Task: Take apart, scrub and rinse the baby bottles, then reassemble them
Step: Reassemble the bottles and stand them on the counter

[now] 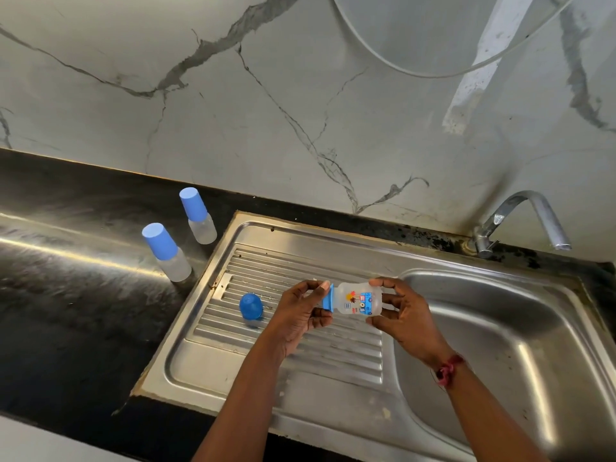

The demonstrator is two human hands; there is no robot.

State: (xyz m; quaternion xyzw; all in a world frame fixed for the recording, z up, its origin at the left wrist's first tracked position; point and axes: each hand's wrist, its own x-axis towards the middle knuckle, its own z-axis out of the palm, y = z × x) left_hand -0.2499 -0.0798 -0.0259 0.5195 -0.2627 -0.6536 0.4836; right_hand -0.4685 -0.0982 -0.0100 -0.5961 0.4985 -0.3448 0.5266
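A small clear baby bottle (358, 300) with a colourful print lies sideways in the air above the draining board (300, 348). My right hand (405, 315) grips its body and base. My left hand (300, 315) holds the blue screw ring (328, 296) at its neck; the teat is hidden behind my fingers. A loose blue cap (250, 305) lies on the ribbed draining board, left of my left hand. Two more capped bottles stand on the black counter, one nearer (166, 251) and one farther back (198, 215).
The steel sink basin (520, 331) lies to the right, under a chrome tap (523, 221) by the marble wall. The black counter (73, 295) stretches to the left. A clear hose loops across the wall at the top.
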